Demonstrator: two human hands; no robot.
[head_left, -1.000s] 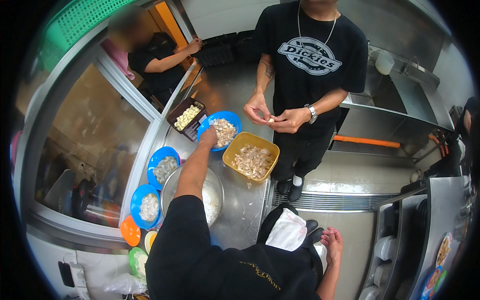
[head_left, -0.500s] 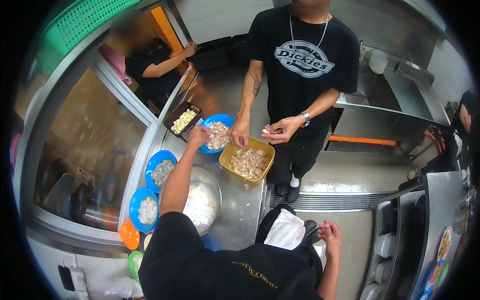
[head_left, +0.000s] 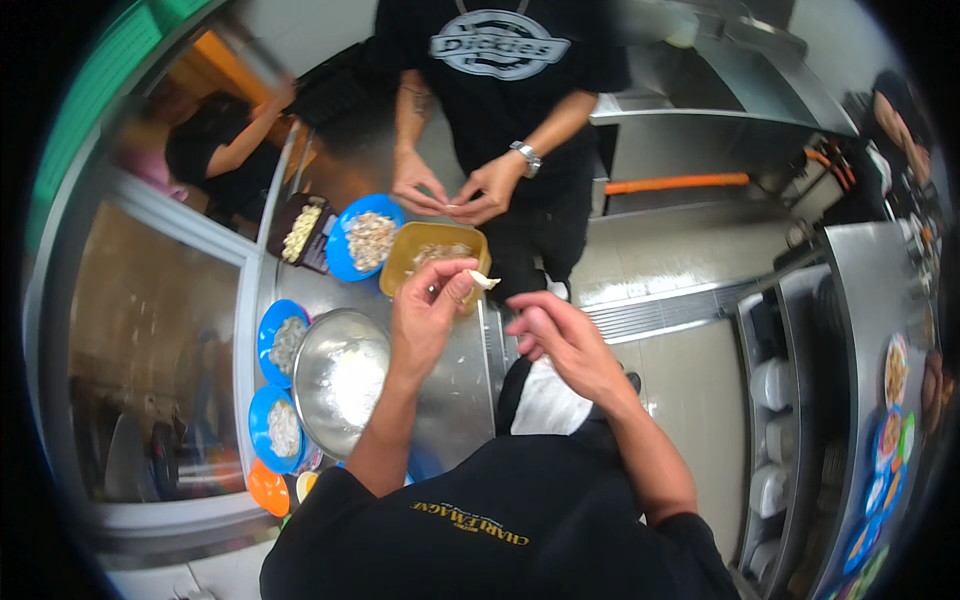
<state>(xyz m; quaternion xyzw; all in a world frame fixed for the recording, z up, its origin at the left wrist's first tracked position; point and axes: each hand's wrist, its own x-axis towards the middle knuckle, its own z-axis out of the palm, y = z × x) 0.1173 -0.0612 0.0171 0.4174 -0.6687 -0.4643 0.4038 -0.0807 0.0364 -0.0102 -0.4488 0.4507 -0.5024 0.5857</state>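
Note:
My left hand (head_left: 425, 315) pinches a pale garlic clove (head_left: 484, 281) between thumb and fingertips, above the counter's edge. Just right of it, my right hand (head_left: 572, 350) comes up, fingers partly bent and apart, slightly blurred; I see nothing in it. Beyond my left hand stands a yellow container (head_left: 398, 262) of unpeeled garlic cloves, partly covered by that hand. A blue bowl (head_left: 340, 255) of unpeeled cloves sits to its left, beside a dark box (head_left: 318, 252) with peeled cloves.
A co-worker's hands (head_left: 455, 195) work at a small piece over the yellow container. A large steel bowl (head_left: 315, 400) with white contents and two blue bowls of pale food stand at left. Shelving (head_left: 785, 300) is at right, an orange bowl (head_left: 267, 487) near left.
My left hand has come back from the blue bowl and now holds a clove. My right hand has risen beside it. The co-worker's hands have come together. The view has shifted.

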